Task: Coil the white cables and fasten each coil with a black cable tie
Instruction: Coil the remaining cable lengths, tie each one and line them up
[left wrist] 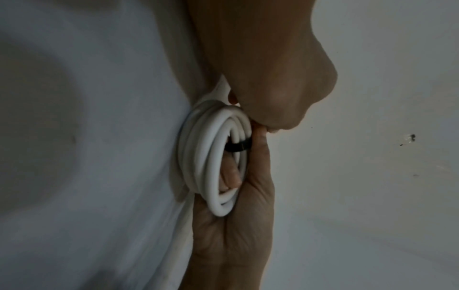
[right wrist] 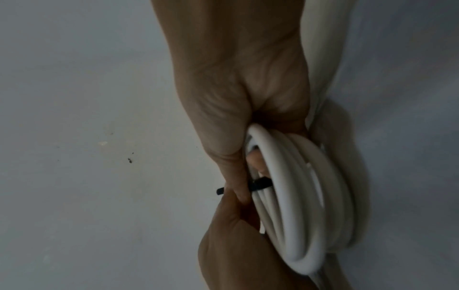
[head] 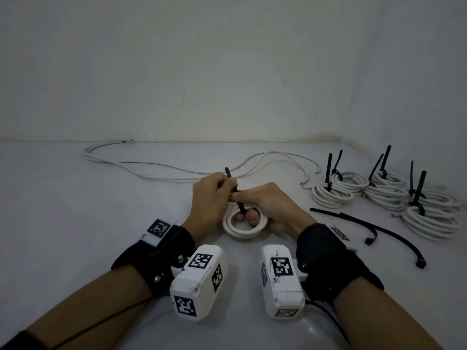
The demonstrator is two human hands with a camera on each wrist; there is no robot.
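Observation:
A small white cable coil (head: 242, 232) (left wrist: 206, 157) (right wrist: 293, 206) lies on the white surface at the centre, between both hands. A black cable tie (head: 228, 174) (left wrist: 238, 146) (right wrist: 261, 184) loops around its far side and its tail sticks up. My left hand (head: 223, 188) (left wrist: 268, 88) (right wrist: 236, 235) pinches the tie's tail just above the coil. My right hand (head: 252, 199) (left wrist: 236, 235) (right wrist: 243, 88) holds the coil, with fingers curled through its middle and the thumb against the tie.
A long loose white cable (head: 151, 170) snakes along the back of the surface by the wall. Several tied coils (head: 331, 195) with upright black tails cluster at the right. Two spare black ties (head: 366, 223) lie in front of them.

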